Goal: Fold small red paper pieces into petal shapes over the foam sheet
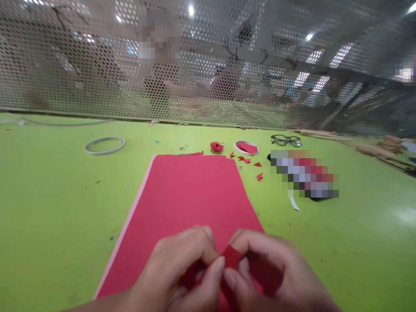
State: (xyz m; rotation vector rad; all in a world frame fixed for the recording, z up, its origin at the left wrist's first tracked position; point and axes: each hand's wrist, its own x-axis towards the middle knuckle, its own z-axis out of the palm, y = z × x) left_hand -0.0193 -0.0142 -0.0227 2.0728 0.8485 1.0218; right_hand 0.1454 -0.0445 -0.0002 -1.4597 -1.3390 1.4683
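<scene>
Between my fingertips is a small piece of red paper (232, 256), its upper part showing and the rest hidden by my thumbs. My left hand (191, 264) pinches it from the left, thumb against fingers. From the right, my right hand (269, 264) is closed on the same piece. Both hands are just above a large stack of red paper sheets (195, 190), with a paler sheet edge along its left side. Beyond the stack stands a pleated red paper rosette (216, 147). Several small folded red pieces (258, 164) lie to the right of it.
A white tape roll (104, 145) lies at the left; a smaller ring holding red paper (246, 147) is at centre right. Glasses (286, 140), a blurred-out phone-like object (302, 175) and a white strip (294, 201) lie rightward. A perforated metal panel (195, 104) bounds the green table (58, 208).
</scene>
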